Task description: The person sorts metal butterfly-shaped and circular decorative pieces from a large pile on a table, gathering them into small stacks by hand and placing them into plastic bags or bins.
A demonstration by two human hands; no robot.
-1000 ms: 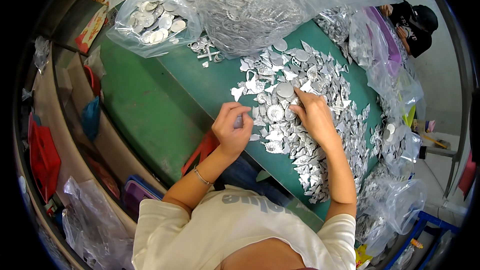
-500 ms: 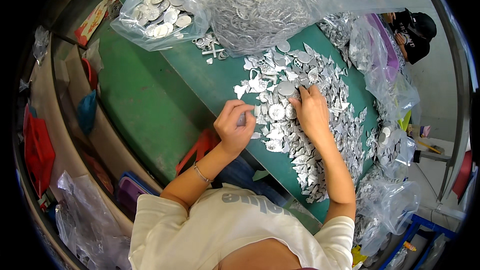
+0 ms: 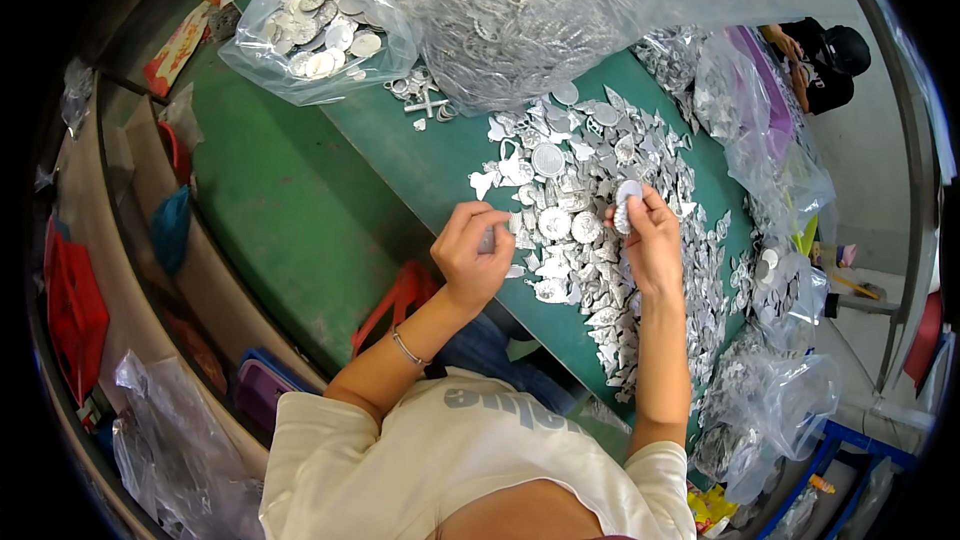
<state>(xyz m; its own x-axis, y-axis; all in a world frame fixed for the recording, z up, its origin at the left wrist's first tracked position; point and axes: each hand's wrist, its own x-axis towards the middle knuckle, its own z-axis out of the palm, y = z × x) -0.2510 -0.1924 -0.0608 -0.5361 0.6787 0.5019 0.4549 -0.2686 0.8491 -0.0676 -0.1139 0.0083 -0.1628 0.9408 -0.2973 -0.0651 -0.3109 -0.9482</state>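
Note:
A spread heap of small silver-coloured metal pieces (image 3: 597, 275), mostly pointed or figured shapes with some discs, lies on the green tabletop (image 3: 400, 172). Over the heap, my right hand (image 3: 652, 240) is raised with a scalloped round metal disc (image 3: 627, 202) pinched between thumb and fingers; whether it is one disc or a few stacked, I cannot tell. At the heap's left edge my left hand (image 3: 472, 252) is curled round a grey metal piece (image 3: 487, 239), mostly hidden by the fingers. A flat ridged disc (image 3: 548, 159) lies face up among the pieces.
Beyond the heap stand a clear bag of round discs (image 3: 330, 35) and a larger bag of ring-like pieces (image 3: 515, 25). A small cross (image 3: 426, 104) lies beside them. More filled bags (image 3: 765, 390) line the right. Across the table is another person (image 3: 822, 60).
My right hand has lifted off the heap and shifted right, turning to bring up the scalloped disc. A flat disc near its fingertips is no longer there. My left hand has barely moved.

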